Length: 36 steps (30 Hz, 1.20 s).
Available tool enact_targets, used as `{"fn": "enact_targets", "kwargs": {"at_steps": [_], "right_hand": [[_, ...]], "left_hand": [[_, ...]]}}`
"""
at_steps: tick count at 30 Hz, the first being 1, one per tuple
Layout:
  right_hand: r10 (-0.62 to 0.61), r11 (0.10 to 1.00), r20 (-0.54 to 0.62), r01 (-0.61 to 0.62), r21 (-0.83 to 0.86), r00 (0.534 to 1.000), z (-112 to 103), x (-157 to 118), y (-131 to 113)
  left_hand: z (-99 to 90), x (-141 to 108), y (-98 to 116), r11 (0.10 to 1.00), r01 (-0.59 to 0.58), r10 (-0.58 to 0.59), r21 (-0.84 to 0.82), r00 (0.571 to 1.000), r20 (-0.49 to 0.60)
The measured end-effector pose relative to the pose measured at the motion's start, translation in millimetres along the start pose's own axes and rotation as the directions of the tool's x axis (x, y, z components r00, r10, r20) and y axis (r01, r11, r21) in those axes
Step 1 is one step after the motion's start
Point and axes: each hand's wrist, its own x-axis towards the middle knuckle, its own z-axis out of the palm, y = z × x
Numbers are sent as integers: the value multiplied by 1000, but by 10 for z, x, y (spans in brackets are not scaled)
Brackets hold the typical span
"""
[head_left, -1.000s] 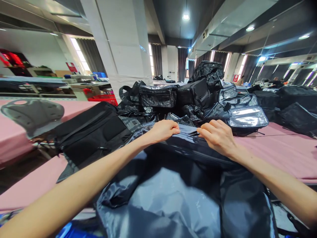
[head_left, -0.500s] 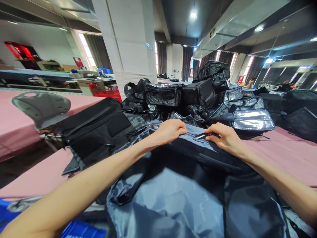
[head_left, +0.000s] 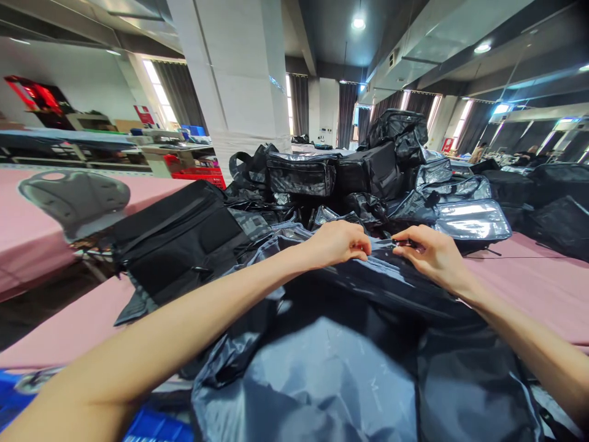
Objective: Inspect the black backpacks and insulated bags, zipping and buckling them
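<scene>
Pink tables [head_left: 529, 276] flank white-marked bag [head_left: 331, 380], left hand [head_left: 343, 243] pinching it, right hand [head_left: 432, 255] clutching tool [head_left: 407, 244].

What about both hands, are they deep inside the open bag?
No, the left hand and the right hand are both at the far edge of the open bag.

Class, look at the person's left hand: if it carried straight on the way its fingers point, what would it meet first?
Probably the fingertips of the right hand or the small dark tool they pinch; depth is unclear, so the left hand might pass slightly nearer or farther.
</scene>
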Motion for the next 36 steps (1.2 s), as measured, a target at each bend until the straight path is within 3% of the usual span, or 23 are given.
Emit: {"fn": "enact_targets", "kwargs": {"at_steps": [5, 9, 15, 17, 20, 22, 23, 27, 32, 36], "right_hand": [[-190, 963, -22, 182, -196, 981, -57, -120, -57], [-297, 895, 5, 280, -347, 955, -46, -120, -125], [-428, 763, 54, 393, -513, 902, -57, -82, -211], [-415, 790, 49, 386, -477, 909, -57, -91, -199], [-259, 933, -33, 241, -265, 965, -105, -141, -103], [-146, 980, -64, 135, -148, 987, -191, -206, -12], [-121, 985, -70, 111, -135, 990, -246, -247, 28], [-178, 955, -57, 158, -251, 982, -426, -423, 86], [-229, 912, 12, 219, -348, 973, -407, -495, 60], [-124, 988, -22, 122, -91, 992, -383, -477, 30]], "left_hand": [[74, -30, 3, 958, -166, 194, 234, 976, -99], [56, -72, 41, 908, -267, 324, 322, 936, -138], [95, -44, 99, 937, -268, 304, 223, 941, -147], [87, -36, 130, 961, -256, 272, 103, 944, -185], [26, -40, 172, 974, -80, 28, -213, 971, -239], [-13, -51, 171, 935, 60, -127, -351, 977, -170], [-20, -58, 158, 929, 89, -143, -360, 982, -126], [44, -67, 71, 971, -6, -28, -240, 990, -137], [136, -36, 53, 983, -81, 49, -165, 981, -189], [17, -121, -22, 997, -76, 74, -18, 990, -121]]}}
